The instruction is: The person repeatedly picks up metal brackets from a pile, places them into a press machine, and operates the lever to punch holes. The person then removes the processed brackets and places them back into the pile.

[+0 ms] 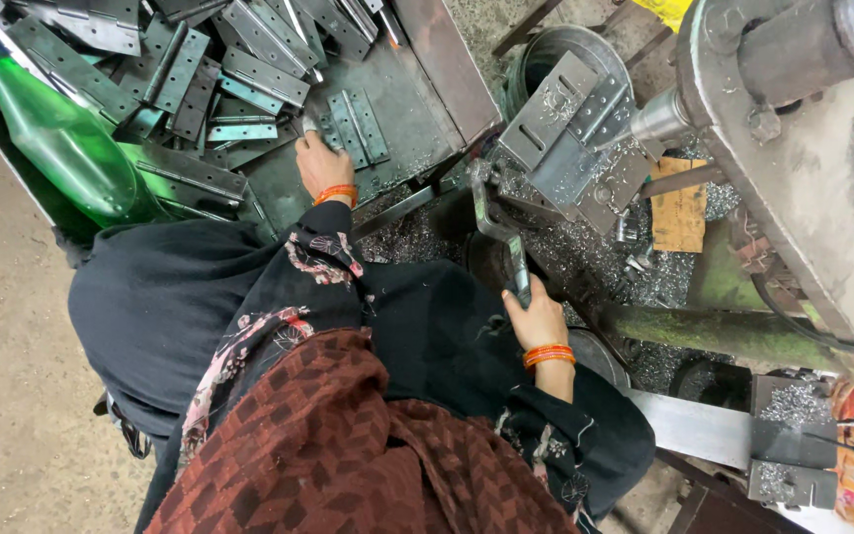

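Now, head view: a seated person in dark clothes and a red-brown checked shawl looks down at both hands.
Left hand (320, 158): stretched toward 11 o'clock into the tray (417, 84), fingers curled down on a hinge (353, 127) lying flat on the tray floor; it touches the hinge, but whether it has it pinched I cannot tell. An orange bangle (336, 193) sits at the wrist.
Hinge: at about 12 o'clock from the left hand's knuckles, just beside the fingertips, near the tray's right wall.
Hinge pile (219, 69): many grey metal hinges heaped at 10 to 11 o'clock, overlapping at all angles.
Bottle (61, 138): green plastic with a blue cap, lying tilted on the pile's left edge, at 9 o'clock from the left hand.
Right hand (538, 318): closed around the lower end of a lever (498, 229); fingers wrapped fully, thumb on top. Orange bangles at this wrist too.
Lever: a bent metal bar rising toward 11 o'clock from the right hand to the jig.
Jig (570, 138): a grey plate holding a hinge, at 1 o'clock from the right hand, strewn with metal chips.
Drill (659, 119): its chuck points at the jig from 3 o'clock, the tip touching or nearly touching the plate.
Shavings (585, 257): silver chips cover the ground under the jig.
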